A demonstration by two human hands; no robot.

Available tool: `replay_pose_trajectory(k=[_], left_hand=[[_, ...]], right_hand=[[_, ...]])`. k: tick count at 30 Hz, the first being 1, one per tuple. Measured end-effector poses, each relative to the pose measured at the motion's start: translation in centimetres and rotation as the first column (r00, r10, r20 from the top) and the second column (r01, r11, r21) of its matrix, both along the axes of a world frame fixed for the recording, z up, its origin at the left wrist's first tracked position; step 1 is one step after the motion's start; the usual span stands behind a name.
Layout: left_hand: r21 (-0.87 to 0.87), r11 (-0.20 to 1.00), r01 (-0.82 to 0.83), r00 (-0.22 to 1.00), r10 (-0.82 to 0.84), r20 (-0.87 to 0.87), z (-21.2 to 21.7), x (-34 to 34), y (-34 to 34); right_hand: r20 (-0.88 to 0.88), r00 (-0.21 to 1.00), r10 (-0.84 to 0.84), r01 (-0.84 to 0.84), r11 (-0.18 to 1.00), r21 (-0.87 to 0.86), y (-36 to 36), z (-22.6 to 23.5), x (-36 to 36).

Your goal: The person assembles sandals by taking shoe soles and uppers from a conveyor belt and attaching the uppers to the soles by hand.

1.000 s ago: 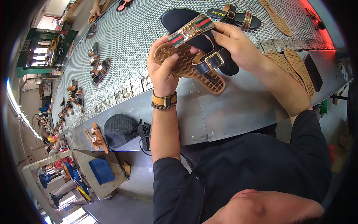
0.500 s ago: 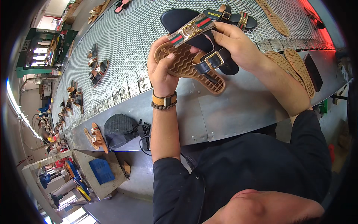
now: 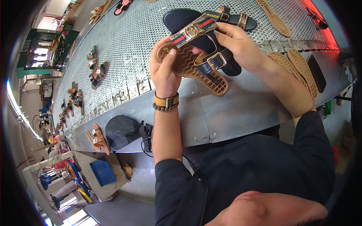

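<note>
My left hand (image 3: 166,69) grips the front of a brown outsole (image 3: 192,69), thumb on its wavy tread and fingers behind it. My right hand (image 3: 237,41) is closed on a black sandal upper (image 3: 181,19) just above and behind the outsole. A patterned strap (image 3: 193,31) with green and red stripes and a round gold ornament crosses this upper. Nearer its heel is a black strap (image 3: 215,62) with a square gold buckle, overlapping the outsole. The fingers behind the pieces are partly hidden, and I cannot tell whether upper and outsole are joined.
A similar black sandal piece (image 3: 247,22) lies beyond my hands on the white mesh conveyor (image 3: 128,41). Tan outsoles (image 3: 303,67) sit on the metal ledge (image 3: 241,109) at right. Sandals (image 3: 98,73) stand to the left. A black mesh cap (image 3: 121,132) and brown sandals (image 3: 98,139) rest on the ledge.
The pieces lying on the conveyor have shifted slightly left. My hands and the parts they hold stay almost in place; the left thumb has moved slightly up along the tread.
</note>
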State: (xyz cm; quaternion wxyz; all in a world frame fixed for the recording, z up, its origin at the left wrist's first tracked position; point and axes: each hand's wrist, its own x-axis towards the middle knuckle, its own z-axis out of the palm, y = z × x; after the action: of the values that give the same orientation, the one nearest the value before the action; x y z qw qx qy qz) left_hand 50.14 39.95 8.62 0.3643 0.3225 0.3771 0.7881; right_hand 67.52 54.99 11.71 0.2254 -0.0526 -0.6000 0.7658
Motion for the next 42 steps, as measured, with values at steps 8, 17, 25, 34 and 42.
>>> replay_pose_trajectory(k=[8,17,25,34,42], left_hand=[[-0.041,0.997,-0.058,0.997,0.056,-0.058,-0.1,1.1,1.2],[-0.015,0.999,-0.04,0.995,0.041,0.092,-0.3,2.0,2.1],[0.134,0.99,0.053,0.968,-0.084,0.237,-0.8,2.1,2.6],[0.137,0.991,0.006,0.943,-0.051,0.33,0.1,3.7,3.3],[0.2,0.979,-0.025,1.0,0.025,-0.001,1.0,5.5,4.5]], right_hand=[[-0.032,0.999,-0.012,0.01,0.998,-0.068,0.9,-0.8,0.5],[-0.079,0.991,0.109,-0.119,0.985,-0.124,2.4,-1.2,1.4],[-0.137,0.969,0.206,-0.238,0.926,-0.294,2.3,-0.8,2.4],[0.098,0.97,0.221,-0.185,0.94,-0.286,1.2,-1.6,3.0],[0.259,0.957,0.132,-0.103,0.987,-0.122,1.1,-1.3,3.8]])
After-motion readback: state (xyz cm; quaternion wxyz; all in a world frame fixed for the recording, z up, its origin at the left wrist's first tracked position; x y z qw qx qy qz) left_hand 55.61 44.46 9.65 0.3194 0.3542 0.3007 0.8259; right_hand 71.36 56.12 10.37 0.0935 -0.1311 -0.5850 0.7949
